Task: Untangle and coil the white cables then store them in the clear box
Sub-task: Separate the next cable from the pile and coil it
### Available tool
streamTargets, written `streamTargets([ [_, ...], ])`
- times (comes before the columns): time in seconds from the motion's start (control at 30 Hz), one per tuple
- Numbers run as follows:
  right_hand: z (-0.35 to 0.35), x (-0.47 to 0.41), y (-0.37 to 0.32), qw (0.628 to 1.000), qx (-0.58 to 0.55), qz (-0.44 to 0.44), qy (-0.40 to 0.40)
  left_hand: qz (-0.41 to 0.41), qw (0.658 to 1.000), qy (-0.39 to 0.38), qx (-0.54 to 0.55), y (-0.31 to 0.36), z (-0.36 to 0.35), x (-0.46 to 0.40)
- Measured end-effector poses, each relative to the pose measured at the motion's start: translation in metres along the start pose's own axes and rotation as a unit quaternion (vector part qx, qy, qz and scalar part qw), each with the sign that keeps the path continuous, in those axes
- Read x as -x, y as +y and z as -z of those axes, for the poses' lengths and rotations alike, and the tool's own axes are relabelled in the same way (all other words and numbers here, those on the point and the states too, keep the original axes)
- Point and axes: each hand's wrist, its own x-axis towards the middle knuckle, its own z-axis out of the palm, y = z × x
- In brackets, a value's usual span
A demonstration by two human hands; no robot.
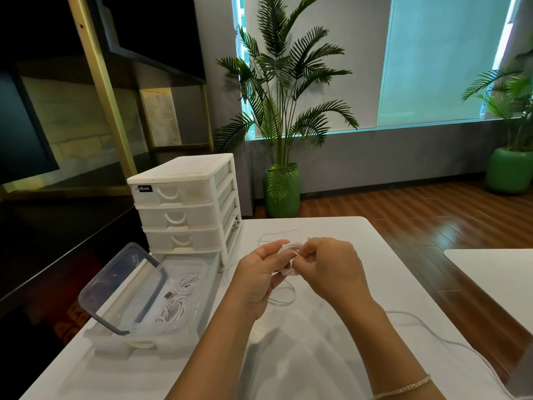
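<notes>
While both hands are up over the white bench (317,356), the little cable coil (289,256) sits between them and could pop open. The left hand (258,280) has its fingers (275,249) curled round one side of the coil, holding it. The right hand (331,269) pinches the other side with bent fingers, close to the left hand.

One worry is the loose tail (284,295) of this cable. It hangs down from the coil and lies in a loop on the bench. If the left hand lets go a bit, the rings may spring out and get messy again.

Another white cable (427,327) runs across the bench on the right side, near the edge. A wrist could snag it and drag it off.

More thin cable (281,235) lies just behind the hands. It might get caught up in the coil being wound.

On the left stands the clear box (184,327), with its lid (121,287) leaning up and open. Two coiled cables (178,298) already lie inside. That lid looks tippy, so a bump from a hand putting a coil in could knock it down.
</notes>
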Motion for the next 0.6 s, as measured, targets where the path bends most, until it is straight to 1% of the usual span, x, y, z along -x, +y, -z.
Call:
streamTargets([
  [0.07, 0.0, -0.002, 0.003, 0.999, -0.035, -0.013, -0.012, -0.044, 0.997, -0.002, -0.066, 0.002, 0.001, 0.001],
  [0.13, 0.0, -0.002, 0.004, 0.997, -0.07, -0.019, -0.032, -0.096, 0.98, 0.005, -0.172, 0.004, 0.004, 0.003],
  [0.23, -0.001, -0.003, 0.006, 0.986, -0.144, -0.046, -0.076, -0.158, 0.931, 0.018, -0.329, 0.007, 0.009, 0.004],
  [0.3, -0.001, -0.003, 0.009, 0.972, -0.198, -0.073, -0.103, -0.183, 0.898, 0.024, -0.4, 0.007, 0.009, 0.005],
  [0.37, 0.001, -0.004, 0.012, 0.959, -0.233, -0.096, -0.132, -0.205, 0.876, 0.029, -0.435, 0.006, 0.006, 0.006],
  [0.43, 0.001, -0.004, 0.012, 0.955, -0.239, -0.107, -0.142, -0.225, 0.862, 0.036, -0.453, 0.004, 0.003, 0.005],
  [0.5, -0.001, -0.005, 0.01, 0.962, -0.218, -0.1, -0.132, -0.223, 0.862, 0.052, -0.452, 0.002, 0.0, 0.005],
  [0.6, -0.006, -0.004, 0.007, 0.983, -0.139, -0.058, -0.104, -0.203, 0.867, 0.083, -0.448, 0.002, -0.002, 0.005],
])
